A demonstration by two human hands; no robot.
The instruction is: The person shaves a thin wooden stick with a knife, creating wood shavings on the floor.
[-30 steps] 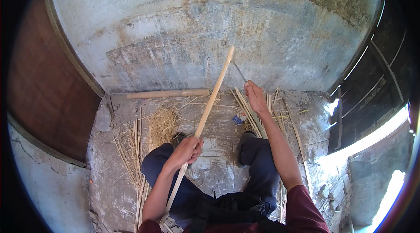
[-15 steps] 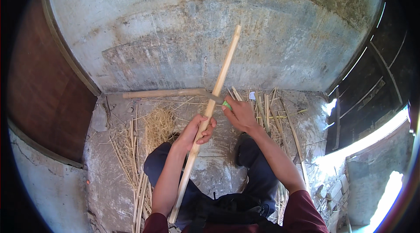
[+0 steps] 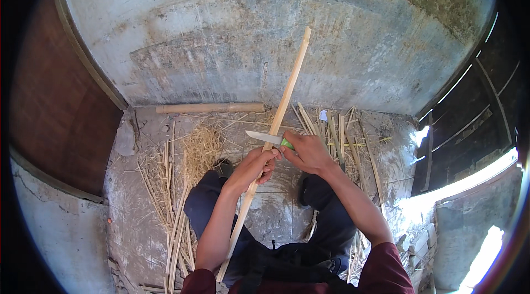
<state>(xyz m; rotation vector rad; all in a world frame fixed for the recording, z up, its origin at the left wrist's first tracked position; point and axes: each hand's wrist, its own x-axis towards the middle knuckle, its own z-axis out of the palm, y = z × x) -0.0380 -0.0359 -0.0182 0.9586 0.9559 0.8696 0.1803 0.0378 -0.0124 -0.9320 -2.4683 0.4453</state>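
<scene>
Since earlier: your right hand now clasps the knife against the left-hand-gripped stick; concrete floor, straw-strewn.

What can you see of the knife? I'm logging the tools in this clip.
The knife has a short, pale metal blade that tapers to a point and a bright green handle, mostly hidden inside the right hand that grips it. The blade lies roughly level, its tip pointing to the person's left, and it crosses the long pale wooden stick just above where the left hand holds that stick. It is held in the air above the straw-littered concrete floor.
</scene>
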